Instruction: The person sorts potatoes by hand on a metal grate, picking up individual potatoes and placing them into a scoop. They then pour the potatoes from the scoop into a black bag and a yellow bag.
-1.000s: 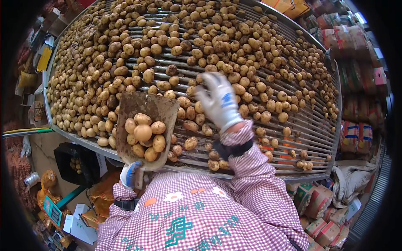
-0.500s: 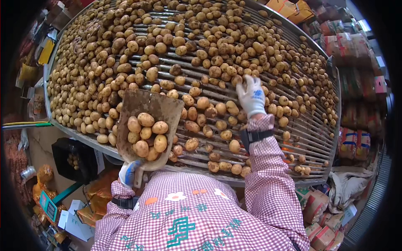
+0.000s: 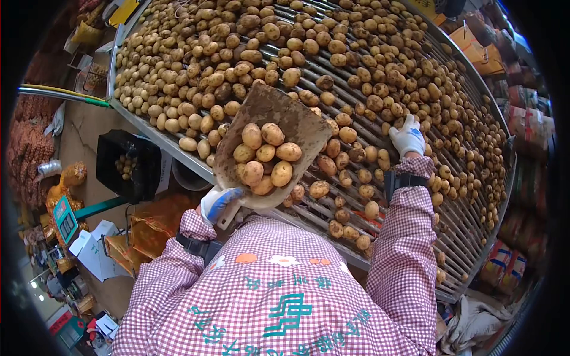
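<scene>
My left hand (image 3: 218, 203), in a white glove with a blue patch, is closed round the handle of a dirty scoop (image 3: 309, 127). Several potatoes (image 3: 265, 152) lie in the scoop, which is tilted over the near edge of a slatted metal rack (image 3: 374, 242). Out among the loose potatoes (image 3: 439, 92) on that rack is my right hand (image 3: 408, 137), also gloved in white. Its fingers curl down towards the potatoes beside it; their tips are hidden, and what they grip cannot be made out.
Below the rack's left edge stands a black-lined bin (image 3: 127, 160) with some potatoes inside. A scale display (image 3: 65, 219) on a green arm, a white box (image 3: 101, 249) and orange mesh sacks (image 3: 157, 228) are at lower left. Stacked bags (image 3: 531, 127) line the right side.
The view has turned, so the rack appears more slanted. The scoop with its potatoes appears further right and higher. My right hand's fingers, stretched further before, are now more curled.
</scene>
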`<state>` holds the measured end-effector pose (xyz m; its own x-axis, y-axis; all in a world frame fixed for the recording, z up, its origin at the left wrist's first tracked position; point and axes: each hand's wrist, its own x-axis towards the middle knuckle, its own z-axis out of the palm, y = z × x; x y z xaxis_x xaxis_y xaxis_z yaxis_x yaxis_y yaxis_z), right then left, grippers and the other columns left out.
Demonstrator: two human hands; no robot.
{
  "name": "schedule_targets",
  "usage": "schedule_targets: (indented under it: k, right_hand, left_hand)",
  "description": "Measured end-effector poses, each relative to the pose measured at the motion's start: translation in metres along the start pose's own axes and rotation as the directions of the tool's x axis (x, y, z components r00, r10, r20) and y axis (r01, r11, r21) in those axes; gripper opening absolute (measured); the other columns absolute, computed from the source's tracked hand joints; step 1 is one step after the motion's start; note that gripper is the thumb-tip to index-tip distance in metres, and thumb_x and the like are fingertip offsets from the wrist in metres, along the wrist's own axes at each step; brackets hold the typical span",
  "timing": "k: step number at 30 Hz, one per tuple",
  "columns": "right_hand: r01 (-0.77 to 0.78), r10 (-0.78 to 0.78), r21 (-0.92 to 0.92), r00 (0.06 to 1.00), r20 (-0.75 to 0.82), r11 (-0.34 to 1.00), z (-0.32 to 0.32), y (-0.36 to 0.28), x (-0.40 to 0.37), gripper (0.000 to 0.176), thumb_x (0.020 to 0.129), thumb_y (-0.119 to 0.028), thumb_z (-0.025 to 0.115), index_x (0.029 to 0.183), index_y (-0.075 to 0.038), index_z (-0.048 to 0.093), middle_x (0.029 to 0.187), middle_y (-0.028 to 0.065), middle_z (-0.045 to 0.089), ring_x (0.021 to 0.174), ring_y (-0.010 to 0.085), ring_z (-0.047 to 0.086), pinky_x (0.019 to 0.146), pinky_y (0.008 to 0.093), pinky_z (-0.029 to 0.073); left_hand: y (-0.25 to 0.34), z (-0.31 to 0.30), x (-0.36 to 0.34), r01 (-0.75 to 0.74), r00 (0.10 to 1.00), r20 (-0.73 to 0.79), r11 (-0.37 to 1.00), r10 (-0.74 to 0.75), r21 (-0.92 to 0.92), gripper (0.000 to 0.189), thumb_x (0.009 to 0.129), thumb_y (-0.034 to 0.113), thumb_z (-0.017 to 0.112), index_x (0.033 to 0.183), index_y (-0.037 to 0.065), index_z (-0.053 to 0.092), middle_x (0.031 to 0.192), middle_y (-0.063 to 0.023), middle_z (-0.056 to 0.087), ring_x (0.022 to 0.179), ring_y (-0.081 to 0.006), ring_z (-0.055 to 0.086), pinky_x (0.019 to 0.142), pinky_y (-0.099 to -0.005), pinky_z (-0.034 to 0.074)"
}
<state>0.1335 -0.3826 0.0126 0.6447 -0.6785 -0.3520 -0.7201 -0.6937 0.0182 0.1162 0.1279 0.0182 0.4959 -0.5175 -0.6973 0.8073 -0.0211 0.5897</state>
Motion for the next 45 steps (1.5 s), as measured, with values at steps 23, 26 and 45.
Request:
schedule_targets:
  k: [23, 26, 45]
  right_hand:
    - [0.808, -0.507, 0.361, 0.577, -0.64, 0.464, -0.02, -0.004, -0.154, 0.037, 0.087, -0.021, 0.067, 0.118, 0.0, 0.062, 0.131, 0.0269, 0.057, 0.121, 0.04, 0.058, 0.103, 0.0482, 0.049]
    - [0.564, -0.329, 0.322, 0.762, -0.558, 0.76, -0.008, 0.066, -0.085, 0.042, 0.091, -0.018, 0.062, 0.127, 0.001, 0.057, 0.132, 0.0235, 0.059, 0.121, 0.0373, 0.058, 0.107, 0.0449, 0.046]
    - [0.422, -0.274, 0.575, 0.904, -0.33, 0.701, 0.013, 0.135, 0.002, 0.046, 0.084, -0.028, 0.07, 0.12, -0.003, 0.06, 0.128, 0.0221, 0.051, 0.107, 0.0349, 0.059, 0.095, 0.0422, 0.047]
  left_hand:
    - [-0.012, 0.064, 0.014, 0.163, 0.966, 0.203, 0.987, -0.162, 0.014, 0.041, 0.096, 0.011, 0.06, 0.134, -0.002, 0.054, 0.118, -0.0131, 0.068, 0.103, -0.0245, 0.067, 0.09, -0.0328, 0.054]
    - [-0.013, 0.083, 0.006, 0.2, 0.965, 0.175, 0.98, -0.197, 0.002, 0.043, 0.094, 0.013, 0.063, 0.133, -0.002, 0.054, 0.113, -0.0139, 0.068, 0.097, -0.0226, 0.067, 0.081, -0.0325, 0.055]
    - [-0.066, 0.13, -0.013, 0.059, 0.995, -0.066, 0.983, -0.071, -0.175, 0.048, 0.091, 0.017, 0.064, 0.132, -0.002, 0.049, 0.097, -0.015, 0.069, 0.062, -0.0205, 0.066, 0.048, -0.0276, 0.052]
